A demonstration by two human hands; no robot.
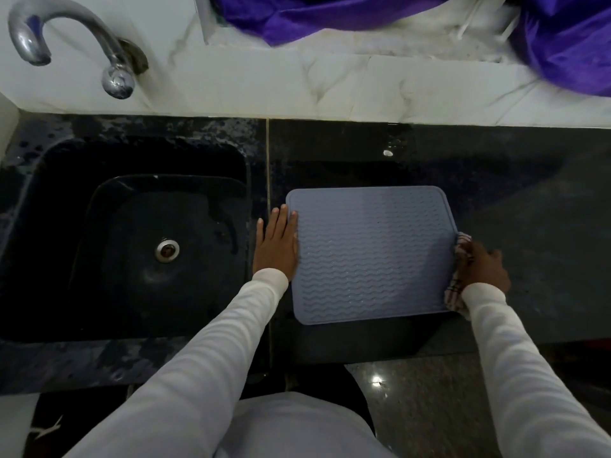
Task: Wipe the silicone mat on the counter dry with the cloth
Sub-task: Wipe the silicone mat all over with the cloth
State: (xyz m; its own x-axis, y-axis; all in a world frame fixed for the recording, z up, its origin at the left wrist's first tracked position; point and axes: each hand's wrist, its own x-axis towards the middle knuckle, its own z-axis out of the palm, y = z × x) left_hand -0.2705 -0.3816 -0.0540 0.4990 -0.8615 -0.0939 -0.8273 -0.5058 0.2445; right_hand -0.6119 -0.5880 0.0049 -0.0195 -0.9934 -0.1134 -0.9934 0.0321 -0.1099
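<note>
A grey-blue silicone mat [373, 256] with a wavy ribbed surface lies flat on the dark counter [529, 200], just right of the sink. My left hand [277, 247] rests flat, fingers together, on the mat's left edge and the counter beside it. My right hand [484, 269] is at the mat's right edge, closed on a bunched checked cloth [458, 285]. The cloth touches the right edge of the mat and is mostly hidden under my hand.
A black sink [139, 246] with a metal drain sits to the left, a chrome tap [66, 44] above it. The counter around the sink looks wet. A white tiled ledge [330, 87] behind holds purple fabric [562, 38]. The counter's front edge runs just below the mat.
</note>
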